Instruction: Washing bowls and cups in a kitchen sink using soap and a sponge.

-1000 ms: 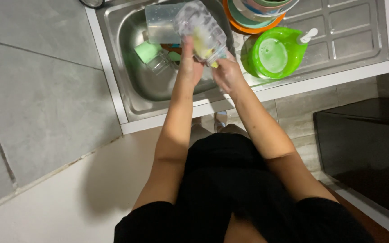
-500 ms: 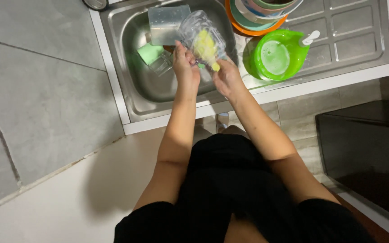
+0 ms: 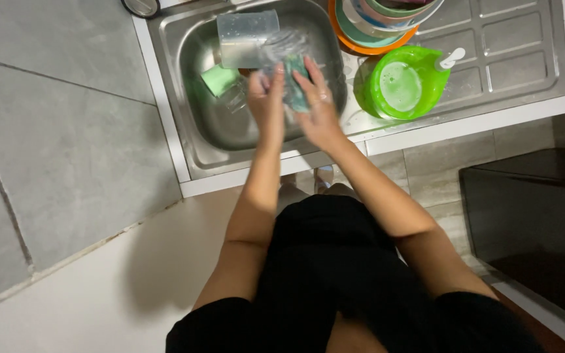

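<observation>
grey tiled wall (image 3: pixel 53 131) is filling the left of the view; nothing standing there.

steel sink (image 3: pixel 194 140) is taking the wet work. a pale green sponge-like block (image 3: pixel 218 80) is lying at the basin's left, by a clear tumbler (image 3: pixel 235 99) on its side. a frosted plastic jug (image 3: pixel 246 38) is lying tipped at the far wall of the basin, probably parked for its turn.

left hand (image 3: pixel 266 98) is reaching over the basin, fingers curled round the near side of a clear glass (image 3: pixel 282 47), steadying it. the glass is blurred; its rim is hard to make out.

right hand (image 3: pixel 318 108) is pressing a teal scrubbing pad (image 3: pixel 295 85) against the glass, fingers flat and spread over the pad, holding it. both hands are keeping the glass above the basin, likely so drips fall into it.

on the ribbed draining worktop (image 3: pixel 511 59): a stack of coloured bowls (image 3: pixel 377 23) nested to save room, then a bright green lidded bowl (image 3: pixel 403 85) with a white spoon handle (image 3: pixel 451 59) at its rim, just beside the stack.

dark cabinet (image 3: pixel 531 222) is sitting low at the right.
</observation>
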